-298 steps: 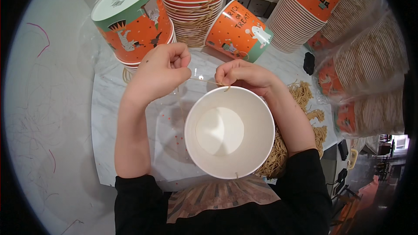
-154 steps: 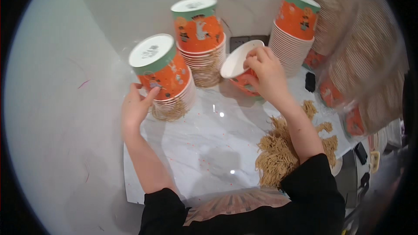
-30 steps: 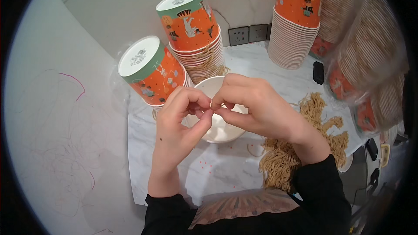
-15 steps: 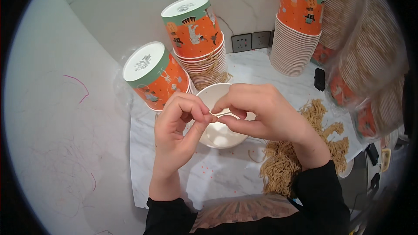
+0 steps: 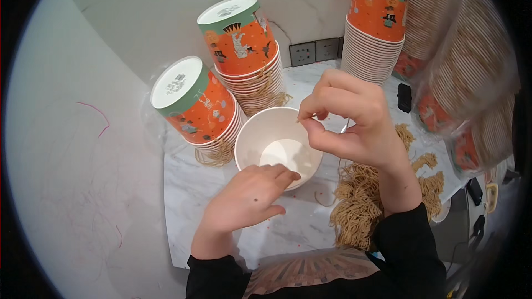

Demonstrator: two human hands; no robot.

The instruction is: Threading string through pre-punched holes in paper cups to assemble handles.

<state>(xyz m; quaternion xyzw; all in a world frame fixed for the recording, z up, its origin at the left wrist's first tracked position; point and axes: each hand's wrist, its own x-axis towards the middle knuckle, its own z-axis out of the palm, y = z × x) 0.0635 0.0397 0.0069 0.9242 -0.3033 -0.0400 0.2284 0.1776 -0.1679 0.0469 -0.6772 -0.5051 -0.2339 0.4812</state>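
Right fingers (image 5: 316,124) pinch rubber band (image 5: 308,118); left fingers (image 5: 282,176) loose on white bowl (image 5: 256,133); marble counter (image 5: 188,188).

Three stacks of orange cups (image 5: 372,27) stand along the worktop's (image 5: 188,199) back edge; wall sockets (image 5: 316,51) behind; possibly a phone (image 5: 404,97) right.

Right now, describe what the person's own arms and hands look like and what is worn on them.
Both hands are bare: no gloves, rings or watch show. The left hand has a small dark spot on its back. The right hand is plain. Black long sleeves are pushed up, leaving wrists and lower forearms uncovered.
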